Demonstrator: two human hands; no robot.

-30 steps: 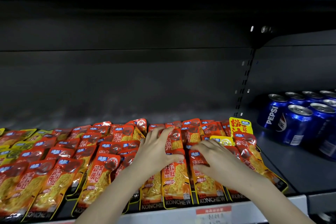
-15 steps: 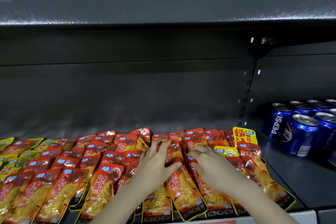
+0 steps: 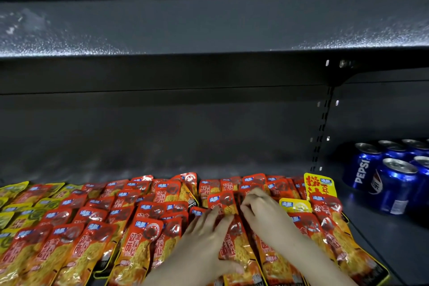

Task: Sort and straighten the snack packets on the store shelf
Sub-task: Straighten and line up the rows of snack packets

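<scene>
A dark metal shelf (image 3: 383, 237) is stocked with overlapping snack packets (image 3: 144, 234). One orange packet (image 3: 234, 246) is pressed flat under the spread left hand (image 3: 204, 241). The right hand (image 3: 267, 216) is curled at its top edge, any pinch obscured. Pepsi cans (image 3: 394, 188) are cut off at right.

This is a shop, seen at a dark metal display rack (image 3: 162, 123) whose slotted upright (image 3: 322, 130) has rows of holes for setting shelf heights. Left of the upright, dozens of identical red-and-yellow snack packets (image 3: 139, 239) lie in overlapping rows across the lower shelf (image 3: 116, 169), and right of it blue Pepsi cans (image 3: 392, 183) stand in ranks. Above the upright, an upper shelf (image 3: 209, 30) spans the whole width.
</scene>
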